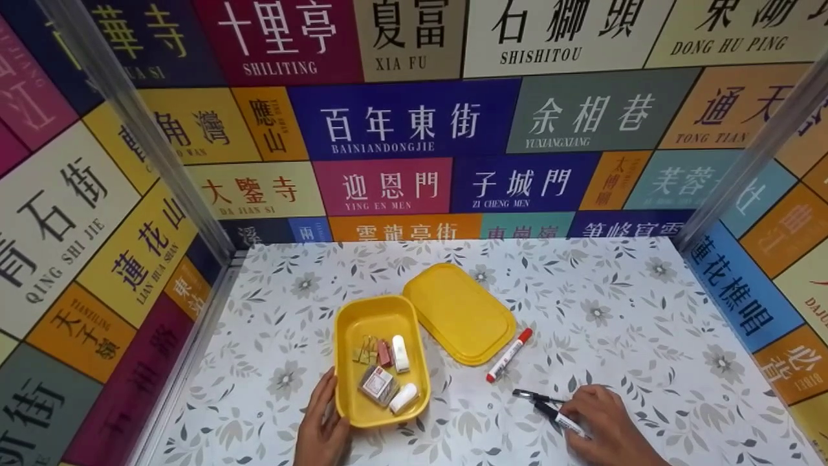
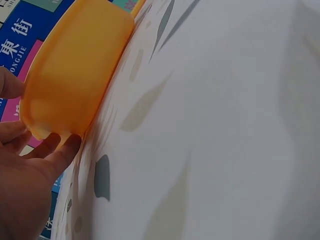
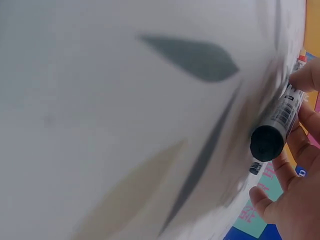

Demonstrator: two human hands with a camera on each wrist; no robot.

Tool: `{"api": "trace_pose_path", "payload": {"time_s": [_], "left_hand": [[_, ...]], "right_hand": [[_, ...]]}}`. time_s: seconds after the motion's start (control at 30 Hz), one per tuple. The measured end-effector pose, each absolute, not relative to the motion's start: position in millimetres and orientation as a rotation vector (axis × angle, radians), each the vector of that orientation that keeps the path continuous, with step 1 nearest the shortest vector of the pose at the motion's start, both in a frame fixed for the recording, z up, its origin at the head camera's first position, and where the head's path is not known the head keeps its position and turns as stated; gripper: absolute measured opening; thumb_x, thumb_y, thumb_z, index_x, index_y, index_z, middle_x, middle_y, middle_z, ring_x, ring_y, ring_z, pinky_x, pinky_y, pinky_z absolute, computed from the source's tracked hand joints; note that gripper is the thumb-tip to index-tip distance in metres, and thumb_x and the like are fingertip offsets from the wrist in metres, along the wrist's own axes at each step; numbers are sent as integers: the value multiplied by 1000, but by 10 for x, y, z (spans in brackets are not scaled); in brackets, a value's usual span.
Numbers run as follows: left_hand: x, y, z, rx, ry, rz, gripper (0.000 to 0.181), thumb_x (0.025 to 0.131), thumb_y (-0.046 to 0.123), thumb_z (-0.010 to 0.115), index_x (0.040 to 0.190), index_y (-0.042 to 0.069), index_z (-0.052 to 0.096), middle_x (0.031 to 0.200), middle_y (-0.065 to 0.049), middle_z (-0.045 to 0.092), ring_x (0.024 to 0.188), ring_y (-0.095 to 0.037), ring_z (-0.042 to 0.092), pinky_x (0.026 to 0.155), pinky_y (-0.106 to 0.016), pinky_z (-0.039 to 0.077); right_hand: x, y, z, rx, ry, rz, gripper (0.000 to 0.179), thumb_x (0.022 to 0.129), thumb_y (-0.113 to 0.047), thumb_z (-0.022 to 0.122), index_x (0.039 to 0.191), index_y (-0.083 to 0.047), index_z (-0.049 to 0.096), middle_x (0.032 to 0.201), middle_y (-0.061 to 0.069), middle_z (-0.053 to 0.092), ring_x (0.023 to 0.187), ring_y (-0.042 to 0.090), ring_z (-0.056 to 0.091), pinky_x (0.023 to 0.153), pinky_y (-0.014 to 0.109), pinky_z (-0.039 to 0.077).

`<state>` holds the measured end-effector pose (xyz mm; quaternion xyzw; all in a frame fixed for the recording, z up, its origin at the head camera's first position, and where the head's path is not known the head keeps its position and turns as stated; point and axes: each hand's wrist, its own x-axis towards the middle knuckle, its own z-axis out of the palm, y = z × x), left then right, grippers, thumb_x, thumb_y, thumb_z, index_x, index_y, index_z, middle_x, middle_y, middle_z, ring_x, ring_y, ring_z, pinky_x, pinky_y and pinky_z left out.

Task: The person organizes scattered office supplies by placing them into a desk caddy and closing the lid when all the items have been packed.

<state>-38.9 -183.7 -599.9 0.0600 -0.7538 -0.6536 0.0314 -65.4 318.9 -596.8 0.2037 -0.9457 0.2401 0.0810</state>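
Observation:
A yellow plastic container (image 1: 343, 323) stands on the table, holding white erasers (image 1: 400, 354), a small labelled box (image 1: 378, 385), a reddish block (image 1: 384, 353) and gold-coloured binder clips (image 1: 365, 349). My left hand (image 1: 321, 421) holds its near left corner; in the left wrist view the fingers (image 2: 65, 150) bend against the container's wall (image 2: 80, 65). Between thumb and fingers, my right hand (image 1: 601, 421) grips a black-capped marker (image 1: 561, 419), whose black end faces the right wrist view (image 3: 267, 142). A slim black pen (image 1: 529, 395) lies just past the marker's tip.
The yellow lid (image 1: 462, 314) lies flat behind and right of the container. A red-and-white marker (image 1: 509, 356) rests beside the lid's right edge. Printed wall panels (image 1: 401, 120) enclose the back and sides of the leaf-patterned table (image 1: 621, 336).

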Motion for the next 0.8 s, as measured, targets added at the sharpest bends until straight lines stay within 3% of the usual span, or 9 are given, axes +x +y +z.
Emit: {"api": "trace_pose_path", "payload": {"time_s": [0.2, 0.8], "left_hand": [[-451, -1821, -5964, 265, -2345, -2018, 72, 91, 4, 69, 156, 12, 39, 164, 5, 26, 149, -22, 29, 112, -28, 41], [-402, -1848, -5978, 215, -2365, -2016, 69, 94, 5, 66, 157, 7, 36, 165, -5, 23, 148, -28, 29, 112, -34, 43]], "right_hand": [[-698, 3160, -5897, 580, -2861, 744, 40, 71, -12, 82, 91, -41, 64, 88, -29, 53, 92, 1, 44, 76, 35, 38], [-802, 3050, -5846, 630, -2815, 770, 43, 71, -14, 85, 92, -43, 62, 90, -28, 51, 89, -1, 41, 73, 29, 34]]}}
